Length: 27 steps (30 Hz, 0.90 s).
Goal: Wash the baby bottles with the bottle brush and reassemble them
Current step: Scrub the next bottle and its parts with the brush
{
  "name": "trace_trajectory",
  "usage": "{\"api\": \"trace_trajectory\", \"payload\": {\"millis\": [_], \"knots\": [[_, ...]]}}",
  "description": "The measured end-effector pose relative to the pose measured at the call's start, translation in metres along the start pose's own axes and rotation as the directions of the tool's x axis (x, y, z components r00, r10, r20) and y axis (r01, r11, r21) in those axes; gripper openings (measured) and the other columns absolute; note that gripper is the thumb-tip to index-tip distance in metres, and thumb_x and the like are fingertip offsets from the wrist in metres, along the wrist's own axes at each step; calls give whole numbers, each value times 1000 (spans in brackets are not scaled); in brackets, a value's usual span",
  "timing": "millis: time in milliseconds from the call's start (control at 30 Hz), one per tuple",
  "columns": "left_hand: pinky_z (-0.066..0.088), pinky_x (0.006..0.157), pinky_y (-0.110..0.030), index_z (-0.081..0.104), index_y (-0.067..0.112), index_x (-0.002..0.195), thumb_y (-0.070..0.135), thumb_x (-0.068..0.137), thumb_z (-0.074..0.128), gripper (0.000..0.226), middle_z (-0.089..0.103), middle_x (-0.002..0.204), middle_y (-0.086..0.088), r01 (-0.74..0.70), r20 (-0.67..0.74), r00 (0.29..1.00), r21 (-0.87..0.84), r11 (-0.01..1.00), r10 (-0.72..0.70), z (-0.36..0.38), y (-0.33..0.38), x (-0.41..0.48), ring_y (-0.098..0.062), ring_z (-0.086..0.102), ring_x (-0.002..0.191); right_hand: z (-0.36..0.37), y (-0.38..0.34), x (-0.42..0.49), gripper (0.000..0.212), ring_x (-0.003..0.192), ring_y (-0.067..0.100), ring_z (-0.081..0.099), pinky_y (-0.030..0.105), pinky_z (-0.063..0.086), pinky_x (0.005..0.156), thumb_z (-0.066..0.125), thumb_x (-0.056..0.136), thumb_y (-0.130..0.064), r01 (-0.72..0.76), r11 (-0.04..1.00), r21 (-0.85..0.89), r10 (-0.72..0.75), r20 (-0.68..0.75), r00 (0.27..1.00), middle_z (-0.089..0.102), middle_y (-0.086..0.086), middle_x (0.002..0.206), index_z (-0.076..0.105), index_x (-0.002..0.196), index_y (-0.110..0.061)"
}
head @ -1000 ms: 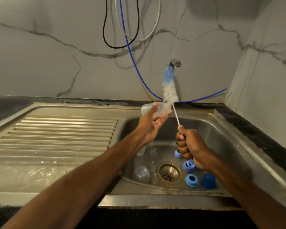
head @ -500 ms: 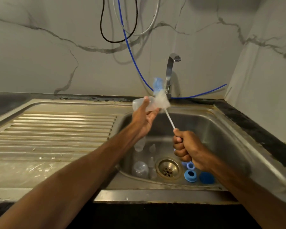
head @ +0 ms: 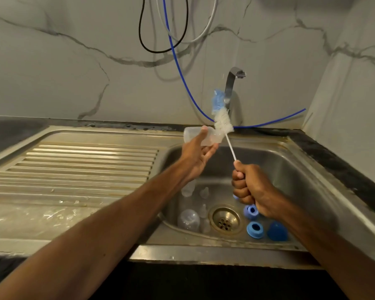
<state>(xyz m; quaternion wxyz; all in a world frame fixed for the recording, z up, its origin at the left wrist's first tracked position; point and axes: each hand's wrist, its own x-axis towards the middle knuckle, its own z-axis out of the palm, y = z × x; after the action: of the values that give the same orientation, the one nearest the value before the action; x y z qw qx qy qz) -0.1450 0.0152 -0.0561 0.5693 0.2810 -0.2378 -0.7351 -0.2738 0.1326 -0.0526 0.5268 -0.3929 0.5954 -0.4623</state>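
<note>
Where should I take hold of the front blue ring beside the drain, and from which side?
Pinch the blue ring across its outer rim, coming straight down from above. It lies nearly flat on the sink floor with its hole up, and the dark blue cap sits close on its right.

A dark worktop (head: 333,161) holds a steel sink (head: 290,169) with a ribbed, wet drainboard (head: 74,169) on the left. Around the basin's drain (head: 225,219) lie clear bottles (head: 188,219), teats (head: 204,192), blue rings (head: 255,229) and a blue cap (head: 277,231).

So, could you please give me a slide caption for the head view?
Over the sink, the left hand holds a clear baby bottle while the right hand grips the bottle brush.
</note>
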Motion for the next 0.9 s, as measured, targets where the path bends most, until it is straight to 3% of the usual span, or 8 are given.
{"api": "trace_trajectory", "payload": {"millis": [100, 200, 267, 367, 467, 500, 700, 900], "knots": [[62, 89, -40, 55, 5, 132, 30, 91, 77, 53, 68, 125, -20, -40, 51, 998, 304, 952, 26, 2, -8, 0, -33, 70, 112, -10, -6, 9, 47, 38, 7, 18, 16, 12, 35, 37, 107, -34, 23, 1000, -11, -24, -81, 996, 25, -5, 50, 35, 61, -22], [64, 79, -34, 55, 11, 134, 52, 70, 87, 82, 68, 124, -11, -204, 95, 978, 620, 758, 185, -11, 2, 7, -25, 70, 109, -18, -4, 15, 44, 39, 7, 20, 16, 15, 35, 40, 106, -33, 52, 994, -93, -64, -127, 990, 28, -4, 52, 38, 63, -21], [62, 74, -29, 55, 15, 132, 59, 58, 86, 92, 69, 118, -6, -232, 114, 962, 818, 526, 247, -25, 13, 13, -20, 70, 104, -20, -2, 15, 44, 38, 8, 22, 17, 16, 36, 40, 105, -34, 78, 987, -144, -98, -139, 985, 30, -3, 53, 40, 63, -20], [62, 74, -33, 61, 14, 122, 43, 64, 88, 71, 69, 108, -5, -199, 169, 970, 965, 172, 172, -35, 31, 10, -23, 69, 97, -18, -2, 15, 44, 37, 9, 24, 18, 17, 38, 42, 105, -34, 113, 974, -197, -142, -136, 980, 31, -2, 52, 42, 63, -19], [51, 60, -22, 67, 13, 110, 34, 67, 92, 54, 67, 93, 0, -189, 189, 981, 936, -298, -29, -31, 37, -9, -14, 66, 80, -19, -2, 14, 46, 37, 9, 22, 17, 15, 39, 41, 105, -33, 126, 972, -199, -152, -121, 981, 29, -1, 52, 40, 62, -18], [48, 60, -20, 65, 12, 113, 31, 68, 92, 56, 64, 92, 3, -188, 171, 982, 902, -389, -79, -30, 34, -16, -11, 63, 77, -20, -3, 14, 46, 37, 9, 22, 17, 15, 39, 40, 106, -33, 126, 972, -196, -151, -115, 982, 29, -1, 52, 40, 62, -18], [59, 92, -42, 53, 10, 130, 20, 67, 94, 76, 58, 126, -9, -39, 13, 999, 841, -540, -52, -44, 6, -35, -27, 64, 110, -20, -3, 9, 47, 35, 8, 23, 17, 16, 40, 41, 106, -33, 126, 975, -182, -143, -84, 986, 30, -2, 50, 40, 61, -18], [57, 97, -44, 51, 8, 139, 23, 66, 96, 87, 57, 135, -14, 30, -43, 999, 820, -572, -9, -49, -1, -34, -32, 62, 119, -20, -4, 11, 48, 34, 7, 24, 17, 17, 38, 40, 107, -33, 132, 972, -193, -149, -76, 986, 31, -2, 49, 41, 61, -17]]}}
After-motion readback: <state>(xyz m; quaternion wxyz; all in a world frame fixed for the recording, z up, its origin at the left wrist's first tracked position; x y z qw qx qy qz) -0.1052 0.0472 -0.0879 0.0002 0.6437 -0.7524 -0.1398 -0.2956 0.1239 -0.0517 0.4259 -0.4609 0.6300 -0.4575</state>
